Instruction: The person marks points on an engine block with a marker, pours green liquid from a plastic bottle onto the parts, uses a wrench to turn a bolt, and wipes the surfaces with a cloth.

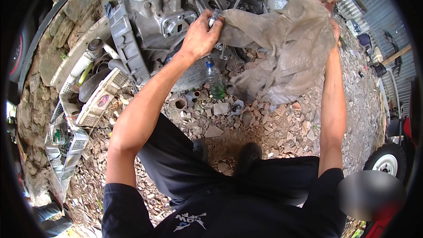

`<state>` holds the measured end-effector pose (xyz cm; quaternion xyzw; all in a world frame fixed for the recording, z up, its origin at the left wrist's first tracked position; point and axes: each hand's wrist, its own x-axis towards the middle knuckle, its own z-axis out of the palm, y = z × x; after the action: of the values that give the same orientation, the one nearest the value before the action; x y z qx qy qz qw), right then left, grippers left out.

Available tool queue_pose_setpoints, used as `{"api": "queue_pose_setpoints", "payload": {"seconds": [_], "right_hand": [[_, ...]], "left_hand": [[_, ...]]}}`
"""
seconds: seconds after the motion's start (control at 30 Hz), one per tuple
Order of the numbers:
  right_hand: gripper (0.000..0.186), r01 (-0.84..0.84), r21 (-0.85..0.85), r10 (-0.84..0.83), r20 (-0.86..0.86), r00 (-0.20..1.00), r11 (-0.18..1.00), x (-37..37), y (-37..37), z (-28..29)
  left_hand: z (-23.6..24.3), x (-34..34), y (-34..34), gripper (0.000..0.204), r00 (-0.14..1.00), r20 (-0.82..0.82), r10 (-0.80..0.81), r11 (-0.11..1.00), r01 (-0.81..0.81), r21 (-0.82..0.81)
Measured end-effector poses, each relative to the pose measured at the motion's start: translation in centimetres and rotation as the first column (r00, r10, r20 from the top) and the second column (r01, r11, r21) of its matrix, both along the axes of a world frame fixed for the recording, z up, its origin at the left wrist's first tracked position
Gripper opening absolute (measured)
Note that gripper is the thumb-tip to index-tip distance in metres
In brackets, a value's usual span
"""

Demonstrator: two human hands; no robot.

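Observation:
A large, stained grey-brown rag (286,39) hangs spread out between my hands in front of the engine. My left hand (203,35) is closed beside the engine block (154,17), pinching a small silvery metal part (214,17) between thumb and fingers. One narrow end of the rag reaches these fingers. At the rag's right edge, my right hand (335,33) grips the cloth, its fingers partly hidden by it. Below my left hand, a clear plastic bottle (215,79) with a blue cap and green liquid at the bottom stands on the stony ground.
A tyre (191,76) lies beneath the engine. White plastic crates (103,99) with pipes and parts stand at left by a stone wall (48,61). Rubble (273,128) covers the ground. A corrugated metal sheet (379,9) and a wheel (385,164) are at right.

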<state>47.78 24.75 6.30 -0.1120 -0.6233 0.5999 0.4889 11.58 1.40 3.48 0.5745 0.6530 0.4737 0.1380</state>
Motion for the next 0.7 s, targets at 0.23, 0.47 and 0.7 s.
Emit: {"api": "queue_pose_setpoints", "payload": {"seconds": [0.23, 0.47, 0.7], "right_hand": [[0.02, -0.096, 0.089, 0.087, 0.104, 0.991, 0.991, 3.6, 2.0, 2.6], [0.024, 0.262, 0.116, -0.261, -0.027, 0.965, 0.958, 0.7, 1.2, 3.2], [0.029, 0.406, 0.028, -0.4, -0.121, 0.908, 0.913, -4.5, -0.6, 2.8]], "left_hand": [[2.1, -0.1, -0.1, 0.045, 0.997, 0.045, -0.067, 0.964, 0.053, 0.261], [3.2, 0.0, -0.7, 0.035, 0.966, 0.229, -0.124, 0.941, 0.041, 0.336], [3.8, -1.9, -0.6, 0.045, 0.82, 0.548, -0.166, 0.913, -0.081, 0.399]]}}
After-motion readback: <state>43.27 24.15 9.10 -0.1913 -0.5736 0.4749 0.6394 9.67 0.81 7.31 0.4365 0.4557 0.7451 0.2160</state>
